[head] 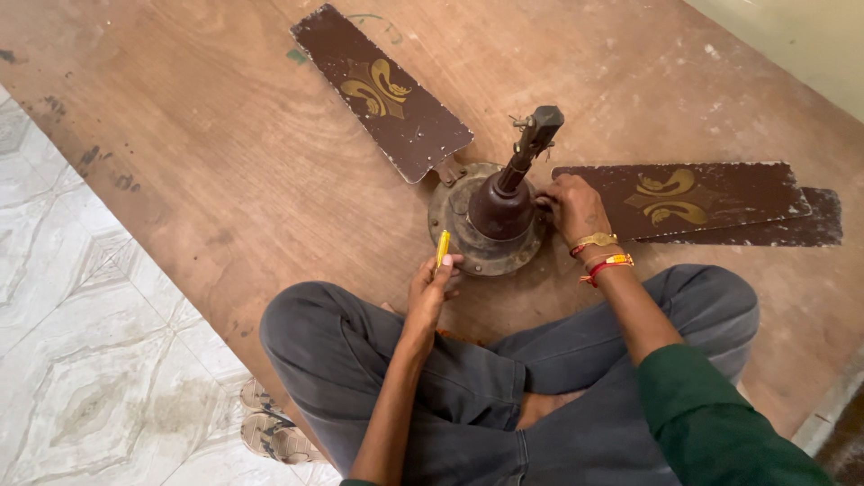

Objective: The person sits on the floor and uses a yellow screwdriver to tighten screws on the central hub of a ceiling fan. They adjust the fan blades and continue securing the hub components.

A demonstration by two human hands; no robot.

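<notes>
A brown ceiling fan lies on a wooden board [225, 153], its rusty round motor housing [486, 229] facing up with the down rod [531, 144] sticking out. One blade [378, 90] with a gold emblem points to the upper left. Two overlapping blades [711, 198] point right. My left hand [432, 288] is shut on a yellow-handled screwdriver [442, 247], held upright at the housing's near left edge. My right hand [571, 209] rests against the housing's right side, where the right blades join; its fingertips are hidden there.
I sit cross-legged in grey trousers [468, 378] on the board. A sandal [270, 427] lies on the patterned tile floor [81, 342] at the left. A pale wall [801, 36] rises at the upper right.
</notes>
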